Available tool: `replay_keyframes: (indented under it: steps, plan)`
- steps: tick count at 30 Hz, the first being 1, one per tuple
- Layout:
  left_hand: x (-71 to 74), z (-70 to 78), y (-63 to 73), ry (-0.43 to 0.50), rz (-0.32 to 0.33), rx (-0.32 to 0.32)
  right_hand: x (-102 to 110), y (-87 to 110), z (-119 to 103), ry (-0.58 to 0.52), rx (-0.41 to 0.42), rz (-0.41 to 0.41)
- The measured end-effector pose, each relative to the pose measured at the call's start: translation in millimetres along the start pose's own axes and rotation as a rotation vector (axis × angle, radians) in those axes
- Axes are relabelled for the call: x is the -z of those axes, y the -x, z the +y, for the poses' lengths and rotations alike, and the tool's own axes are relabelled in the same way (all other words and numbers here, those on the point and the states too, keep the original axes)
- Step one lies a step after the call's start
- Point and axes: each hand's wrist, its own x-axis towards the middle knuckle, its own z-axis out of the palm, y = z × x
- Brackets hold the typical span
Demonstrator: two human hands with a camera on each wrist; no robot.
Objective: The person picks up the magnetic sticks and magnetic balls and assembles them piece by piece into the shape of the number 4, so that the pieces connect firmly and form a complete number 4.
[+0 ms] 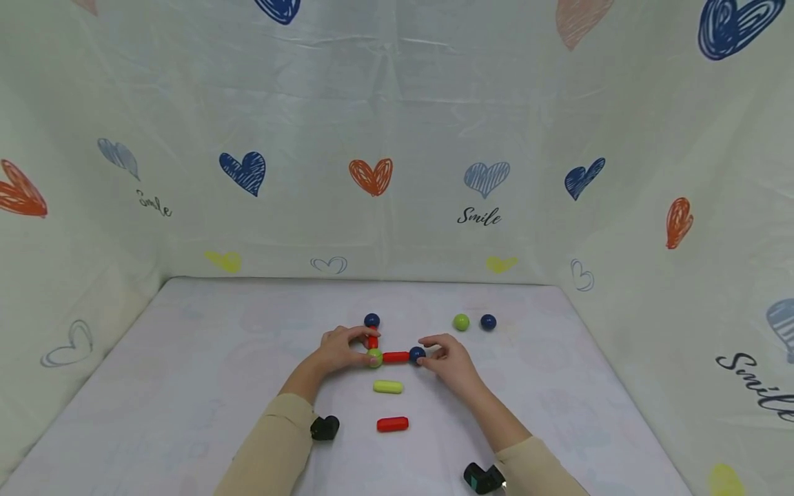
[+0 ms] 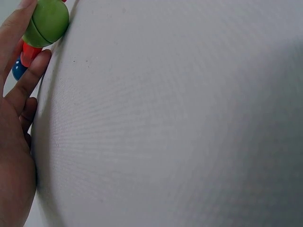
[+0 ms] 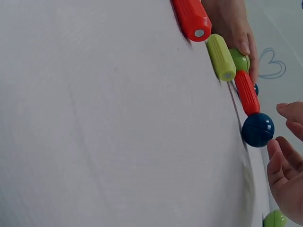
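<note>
Two red magnetic rods, a green ball and two blue balls are joined in an L on the table. My left hand (image 1: 340, 346) holds the corner, its thumb on the green ball (image 1: 375, 357) and its fingers by the upper red rod (image 1: 373, 342). A blue ball (image 1: 371, 320) tops that rod. The other red rod (image 1: 395, 357) runs right to a second blue ball (image 3: 258, 130). Beside that ball is my right hand (image 1: 451, 364), fingers loosely parted and a fingertip at the ball's edge; whether it touches, I cannot tell.
Nearer me lie a loose yellow-green rod (image 1: 388, 387) and a loose red rod (image 1: 393, 424). Back right are a green ball (image 1: 461, 322) and a blue ball (image 1: 488, 322). A heart-printed cloth (image 1: 422, 234) hangs behind the white table (image 1: 217, 372).
</note>
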Motion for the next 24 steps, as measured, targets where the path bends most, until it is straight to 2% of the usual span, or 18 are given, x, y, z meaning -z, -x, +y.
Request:
replay_keyframes:
  steps: [11,24]
  plan:
    - [-0.5,0.7,0.3,-0.007,-0.001,0.007,-10.3,16.2,-12.7,0.017,0.079,-0.005]
    - [0.4,1.2,0.8,-0.024,-0.004,-0.003,-27.1,24.0,-18.8,0.045,0.129,-0.2]
